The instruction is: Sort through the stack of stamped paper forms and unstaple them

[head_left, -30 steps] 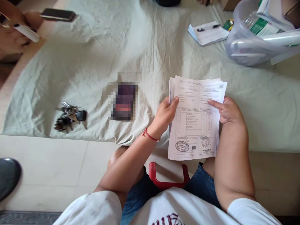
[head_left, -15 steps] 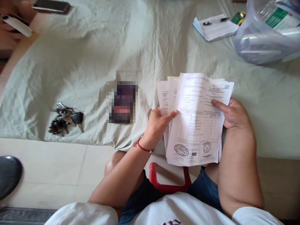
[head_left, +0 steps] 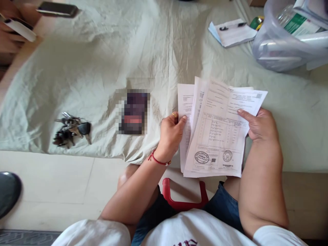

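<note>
Several printed sheets of paper [head_left: 217,136] are fanned out between my two hands, above my lap and the near edge of the cloth. The top sheet carries a table, two round stamps and small square codes. My left hand [head_left: 173,131], with a red string bracelet at its wrist, pinches the left edge of the rear sheets [head_left: 185,102] between thumb and fingers. On the right side, my right hand [head_left: 262,124] grips the front sheets, its thumb lying on top and its other fingers hidden behind the paper.
Left of the papers lie a pixelated phone [head_left: 134,112] and a bunch of keys [head_left: 73,128] on the pale cloth [head_left: 102,61]. At the back right are a notepad [head_left: 234,32] with a pen and a plastic container [head_left: 279,51]. Another person's hand [head_left: 12,37] holds something white near a dark phone [head_left: 57,9].
The front sheets have shifted right and tilted with my right hand. My left thumb has come off the top sheet and now presses the sheets behind, widening the fan.
</note>
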The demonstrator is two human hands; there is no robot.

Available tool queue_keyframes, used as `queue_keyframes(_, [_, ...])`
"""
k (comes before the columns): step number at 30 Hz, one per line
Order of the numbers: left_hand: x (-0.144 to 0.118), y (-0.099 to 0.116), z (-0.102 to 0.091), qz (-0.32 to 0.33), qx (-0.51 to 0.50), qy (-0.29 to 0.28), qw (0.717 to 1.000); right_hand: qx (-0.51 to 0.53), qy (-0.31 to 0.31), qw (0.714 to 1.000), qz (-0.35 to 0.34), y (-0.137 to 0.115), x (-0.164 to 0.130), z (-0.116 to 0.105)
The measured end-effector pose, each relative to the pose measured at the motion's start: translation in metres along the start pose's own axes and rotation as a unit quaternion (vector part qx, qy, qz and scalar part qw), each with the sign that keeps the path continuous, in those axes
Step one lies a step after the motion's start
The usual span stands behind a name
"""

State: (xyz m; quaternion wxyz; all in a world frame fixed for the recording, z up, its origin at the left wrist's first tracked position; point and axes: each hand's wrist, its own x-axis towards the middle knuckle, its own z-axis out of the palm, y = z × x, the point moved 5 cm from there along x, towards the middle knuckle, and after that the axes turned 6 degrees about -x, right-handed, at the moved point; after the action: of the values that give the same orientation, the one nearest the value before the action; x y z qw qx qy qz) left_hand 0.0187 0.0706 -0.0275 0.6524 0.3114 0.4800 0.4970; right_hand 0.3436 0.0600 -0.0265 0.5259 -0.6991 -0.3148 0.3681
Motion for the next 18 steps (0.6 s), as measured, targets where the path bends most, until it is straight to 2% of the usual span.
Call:
queue_keyframes(5, [-0.001,0.01,-0.002,0.022,-0.015,0.03,0.999,0.002,0.017,1.0,-0.018,0.001,0.005,-0.017])
queue_keyframes(9, [-0.002,0.02,-0.004,0.078,0.042,0.047,0.995,0.039,-0.006,0.999,-0.029,-0.005,0.001,-0.022])
queue_keyframes(12, [0.0,0.019,-0.002,0.046,0.077,0.038,0.995,0.048,-0.024,0.998,-0.035,-0.012,-0.006,-0.018])
queue_keyframes(15, [0.0,0.016,0.002,-0.013,0.035,0.037,0.999,0.043,-0.032,0.998,-0.031,-0.015,-0.012,-0.012])
queue_keyframes(18, [-0.002,0.018,0.006,-0.026,0.019,0.034,0.999,0.045,-0.041,0.998,-0.025,-0.016,-0.014,-0.007])
